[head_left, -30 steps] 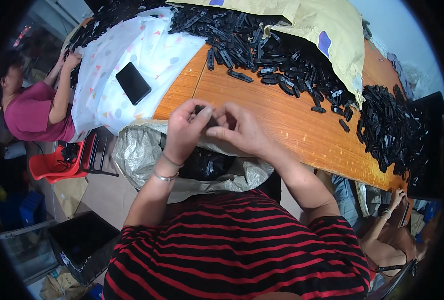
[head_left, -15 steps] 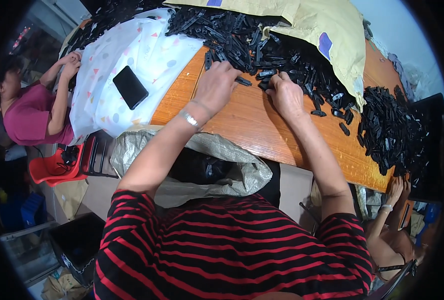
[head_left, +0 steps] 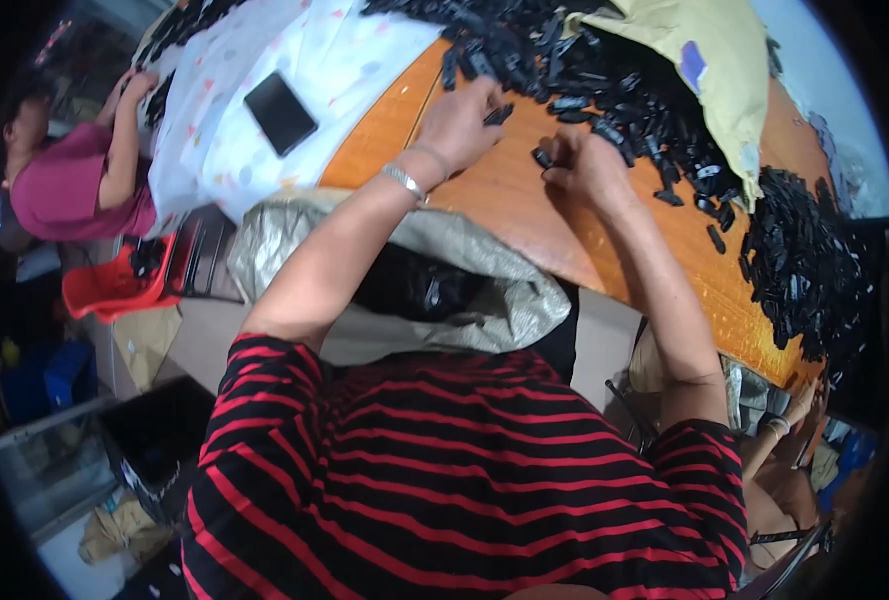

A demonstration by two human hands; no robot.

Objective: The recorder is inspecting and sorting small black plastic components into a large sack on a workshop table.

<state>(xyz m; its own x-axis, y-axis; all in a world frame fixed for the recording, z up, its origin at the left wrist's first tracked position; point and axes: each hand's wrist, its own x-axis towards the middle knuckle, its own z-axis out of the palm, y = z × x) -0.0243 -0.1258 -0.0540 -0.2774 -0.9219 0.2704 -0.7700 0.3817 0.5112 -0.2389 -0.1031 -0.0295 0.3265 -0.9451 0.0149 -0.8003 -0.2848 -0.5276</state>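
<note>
Between the fingertips of my left hand (head_left: 458,124) is a small black plastic piece (head_left: 498,115), held just above the wooden table. My right hand (head_left: 592,166) is closed too, its thumb and fingers pinching another small black plastic piece (head_left: 542,157). Both hands are on the near side of a loose heap of similar black pieces (head_left: 609,95), a short way apart from each other. A silver bracelet sits on my left wrist. Exactly what kind of part the pieces are I cannot make out.
The wooden table (head_left: 524,220) curves toward me, with an open woven sack (head_left: 534,310) below its edge. A phone (head_left: 280,113) lies on a patterned white sheet (head_left: 344,80) at left. A yellowish sack (head_left: 724,60) covers part of the heap. Other people work at left and lower right.
Both hands have drawn back from the heap toward me, each with a black plastic piece in its fingers. The whole view has shifted, with the table's far side higher in the picture.
</note>
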